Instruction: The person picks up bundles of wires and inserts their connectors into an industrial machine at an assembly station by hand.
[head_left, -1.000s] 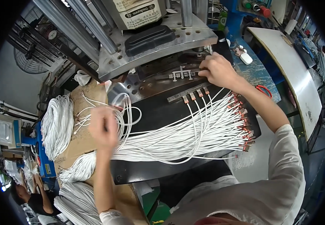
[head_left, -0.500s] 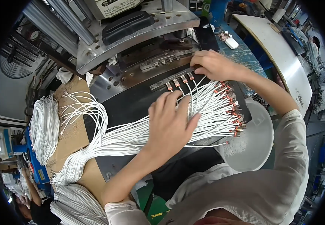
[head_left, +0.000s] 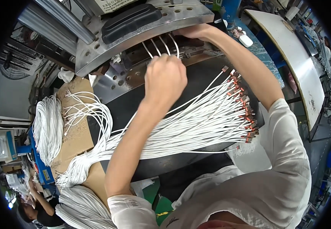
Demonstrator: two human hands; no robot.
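Note:
My left hand (head_left: 166, 76) is closed round several white cables (head_left: 158, 47), just in front of the press. From its far side those cables run up beneath the thick metal upper plate (head_left: 196, 14). Under the right part of that plate reaches my right hand (head_left: 194, 32), its fingertips hidden beside the cable ends. A large fanned bundle of white cables (head_left: 180, 129) lies on the black work surface (head_left: 135, 97). Small metal connectors with orange-red parts (head_left: 245, 110) tip its right end.
White cable coils (head_left: 48, 128) lie on cardboard (head_left: 75, 89) at left, another bundle (head_left: 83, 208) lower down. A pale tub (head_left: 251, 160) stands under the connectors. A white-topped table (head_left: 287, 49) is at far right; another person (head_left: 45, 210) is at lower left.
Both hands have moved away from me to the press, the left closing on the cables. The metal strip holding several connectors has left the black surface. My view has shifted slightly.

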